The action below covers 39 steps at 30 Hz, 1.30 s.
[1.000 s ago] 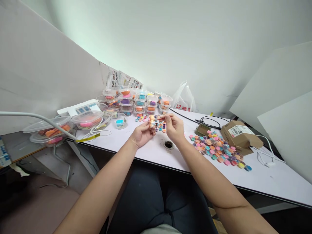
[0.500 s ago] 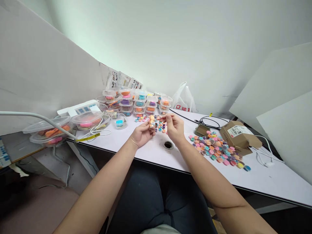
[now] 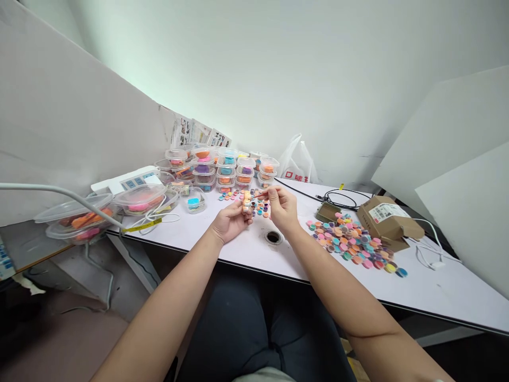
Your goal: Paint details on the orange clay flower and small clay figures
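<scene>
Over the front middle of the table, my left hand [image 3: 231, 222] is closed around a small orange-and-white figurine [image 3: 247, 201], held upright with its upper part showing above the fingers. My right hand [image 3: 283, 207] pinches a thin reddish paintbrush [image 3: 261, 194]. The brush points left and its tip is at the figurine; whether it touches cannot be made out. Below the hands stands a small round pot of dark liquid [image 3: 273, 237]. Little coloured paint pots [image 3: 260, 208] lie on the table behind the hands.
Clear lidded tubs [image 3: 226, 172] with coloured contents are stacked at the back left. A large pile of small colourful pots [image 3: 353, 241] spreads on the right, beside an open cardboard box [image 3: 384, 220]. A power strip [image 3: 127, 180], cables and a white plastic bag [image 3: 297, 162] stand around.
The brush in my right hand has dipped slightly and its tip is lower on the figurine. My left hand keeps its hold. The whole view has shifted a little.
</scene>
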Tool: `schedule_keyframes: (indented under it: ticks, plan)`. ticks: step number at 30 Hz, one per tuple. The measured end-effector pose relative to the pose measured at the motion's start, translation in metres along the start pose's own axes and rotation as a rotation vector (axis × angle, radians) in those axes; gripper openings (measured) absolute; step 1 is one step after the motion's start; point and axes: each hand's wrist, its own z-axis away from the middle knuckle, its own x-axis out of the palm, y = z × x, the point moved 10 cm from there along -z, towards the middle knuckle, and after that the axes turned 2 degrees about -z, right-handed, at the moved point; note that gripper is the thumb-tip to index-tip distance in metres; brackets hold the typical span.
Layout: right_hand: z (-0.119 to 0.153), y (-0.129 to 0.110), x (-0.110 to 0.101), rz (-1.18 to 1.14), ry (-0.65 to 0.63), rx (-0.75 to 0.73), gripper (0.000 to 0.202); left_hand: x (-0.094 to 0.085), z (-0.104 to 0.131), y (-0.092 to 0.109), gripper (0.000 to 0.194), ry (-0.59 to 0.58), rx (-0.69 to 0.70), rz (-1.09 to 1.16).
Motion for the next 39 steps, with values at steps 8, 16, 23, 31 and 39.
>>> schedule_keyframes:
  ticks: [8,16,23,31,39]
  plan:
    - [-0.002,0.002,-0.003,0.028,-0.018,-0.033,0.035,0.001,0.002,-0.001,0.032,-0.004,-0.020,0.005]
    - [0.000,0.001,-0.004,-0.007,-0.004,-0.028,0.034,0.004,0.003,-0.001,0.029,0.002,-0.029,-0.001]
    - [-0.002,-0.003,-0.007,0.079,-0.008,-0.077,0.037,0.004,0.003,-0.001,0.031,0.010,-0.030,-0.001]
    - [0.000,-0.003,-0.001,0.021,-0.049,-0.068,0.034,0.008,0.004,-0.002,0.027,0.017,-0.052,-0.017]
    - [-0.001,0.004,-0.008,0.039,-0.024,-0.054,0.037,0.006,0.004,-0.001,0.035,0.037,-0.043,-0.016]
